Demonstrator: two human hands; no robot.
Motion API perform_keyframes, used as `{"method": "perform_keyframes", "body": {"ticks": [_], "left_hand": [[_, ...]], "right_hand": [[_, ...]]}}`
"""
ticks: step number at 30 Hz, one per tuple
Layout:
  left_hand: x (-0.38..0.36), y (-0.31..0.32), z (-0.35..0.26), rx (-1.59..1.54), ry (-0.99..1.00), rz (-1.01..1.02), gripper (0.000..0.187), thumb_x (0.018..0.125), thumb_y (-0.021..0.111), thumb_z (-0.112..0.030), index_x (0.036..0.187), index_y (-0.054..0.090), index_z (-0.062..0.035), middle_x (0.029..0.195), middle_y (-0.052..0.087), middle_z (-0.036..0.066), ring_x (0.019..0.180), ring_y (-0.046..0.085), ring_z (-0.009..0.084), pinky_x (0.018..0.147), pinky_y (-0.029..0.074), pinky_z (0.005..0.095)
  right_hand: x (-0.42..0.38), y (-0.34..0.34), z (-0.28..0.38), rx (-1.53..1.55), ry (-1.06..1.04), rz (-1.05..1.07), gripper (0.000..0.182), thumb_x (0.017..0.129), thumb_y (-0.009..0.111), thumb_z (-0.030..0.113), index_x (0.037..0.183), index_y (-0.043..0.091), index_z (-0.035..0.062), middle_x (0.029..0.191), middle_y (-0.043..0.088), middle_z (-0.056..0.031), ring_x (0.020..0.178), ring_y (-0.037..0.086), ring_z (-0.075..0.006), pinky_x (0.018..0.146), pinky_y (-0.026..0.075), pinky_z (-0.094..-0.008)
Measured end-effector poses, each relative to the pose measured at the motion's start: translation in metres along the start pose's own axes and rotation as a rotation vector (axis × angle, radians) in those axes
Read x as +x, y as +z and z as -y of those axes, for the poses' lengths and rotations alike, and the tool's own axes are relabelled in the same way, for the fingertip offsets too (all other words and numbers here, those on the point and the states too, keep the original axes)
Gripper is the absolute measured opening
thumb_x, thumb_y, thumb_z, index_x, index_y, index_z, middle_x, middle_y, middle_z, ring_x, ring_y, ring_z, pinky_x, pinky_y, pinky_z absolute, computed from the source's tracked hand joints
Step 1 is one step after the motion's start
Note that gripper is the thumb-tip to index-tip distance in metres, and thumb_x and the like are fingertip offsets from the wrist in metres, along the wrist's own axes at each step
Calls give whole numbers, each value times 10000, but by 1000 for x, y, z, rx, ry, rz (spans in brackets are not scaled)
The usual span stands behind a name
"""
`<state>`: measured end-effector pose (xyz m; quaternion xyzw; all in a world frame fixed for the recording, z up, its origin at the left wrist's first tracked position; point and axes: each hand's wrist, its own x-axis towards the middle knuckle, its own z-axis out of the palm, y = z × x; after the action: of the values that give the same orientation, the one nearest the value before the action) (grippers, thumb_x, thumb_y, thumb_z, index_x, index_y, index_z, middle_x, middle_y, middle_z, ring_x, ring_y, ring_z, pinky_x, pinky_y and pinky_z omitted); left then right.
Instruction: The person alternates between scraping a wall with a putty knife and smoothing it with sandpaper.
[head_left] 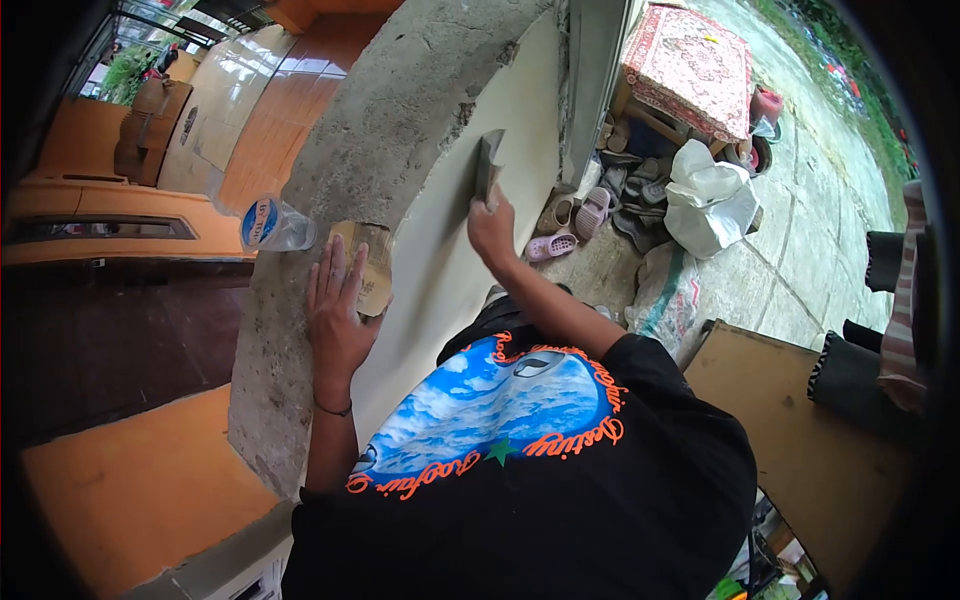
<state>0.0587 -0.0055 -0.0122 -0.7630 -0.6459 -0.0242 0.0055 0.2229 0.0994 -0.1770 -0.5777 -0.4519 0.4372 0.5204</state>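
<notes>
My right hand (491, 232) is closed round the handle of a putty knife (489, 165). Its wide blade lies against the smooth, pale plastered face (430, 250) of a low wall. My left hand (340, 310) rests with fingers stretched out on the rough concrete wall top (345, 150). Under and beside those fingers lies a piece of brown cardboard (372, 268), partly covered by them. Just beyond the left fingertips, a clear plastic cup (280, 226) with a blue label lies on its side.
Shoes and sandals (595, 212) lie on the ground at the wall's foot, near a white plastic bag (712, 200) and a filled sack (665, 290). A low table with a red patterned cover (688, 70) stands behind them. A brown board (745, 385) is at my right.
</notes>
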Motion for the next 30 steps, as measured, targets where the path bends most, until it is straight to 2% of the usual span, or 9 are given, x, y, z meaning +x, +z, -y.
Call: {"method": "perform_keyframes", "body": {"ticks": [2,4,7,12,14,16,19,24,30], "left_hand": [[-1,-1,-1,-34,22,17,687,767,661,-267,1365,360,-110,1439,266,171,1332,245,338,1065,223,477],[-3,-2,-3,-41,9,27,691,763,664,-270,1363,363,-108,1439,267,171,1331,246,338,1065,220,479],[4,-5,-1,-37,-1,55,700,756,670,-280,1362,366,-106,1439,268,169,1330,249,339,1065,214,482],[4,-2,0,-29,-14,71,716,745,675,-303,1361,368,-106,1440,267,166,1331,250,333,1068,210,479],[6,-2,-1,-9,-4,69,715,741,677,-307,1358,374,-110,1438,272,166,1329,258,326,1068,212,475],[6,-4,-4,-10,-17,68,711,738,680,-302,1354,382,-111,1435,278,165,1327,265,322,1069,213,472],[6,-5,-4,-8,-27,66,704,733,685,-297,1348,394,-113,1430,290,163,1323,275,314,1071,213,467],[6,-6,-5,-13,-21,68,703,729,688,-301,1344,402,-115,1427,298,160,1321,285,300,1072,215,459],[11,-5,-9,12,-28,43,698,735,682,-292,1347,397,-116,1428,295,162,1321,285,303,1069,217,459]], "right_hand": [[53,-3,-32,15,219,37,438,762,436,52,1190,458,-40,683,587,-245,656,583,-422,604,472,-429],[57,-20,29,14,446,160,520,761,439,56,1272,392,-26,842,607,-282,802,587,-442,729,476,-428],[26,-14,43,-68,-57,204,775,718,455,25,1410,107,0,1296,337,-361,1213,351,-441,1009,318,-387],[71,-26,14,-272,-35,272,840,703,466,17,1403,3,-23,1313,298,-372,1169,394,-458,970,363,-405],[95,-37,18,-205,294,400,840,707,472,20,1397,-3,-40,1325,279,-372,1156,412,-457,955,378,-408],[87,-42,46,-131,500,478,821,717,469,23,1391,7,-59,1258,382,-367,1116,459,-455,931,397,-408],[72,-24,24,-271,-69,219,803,722,452,21,1407,36,-26,1053,555,-334,1011,534,-463,883,427,-394],[129,-44,18,-110,207,116,570,734,452,70,1282,373,-66,869,599,-316,789,615,-394,640,478,-410],[123,-45,45,-217,-52,43,469,709,487,109,1130,485,-97,889,565,-353,859,546,-493,771,437,-481]]}}
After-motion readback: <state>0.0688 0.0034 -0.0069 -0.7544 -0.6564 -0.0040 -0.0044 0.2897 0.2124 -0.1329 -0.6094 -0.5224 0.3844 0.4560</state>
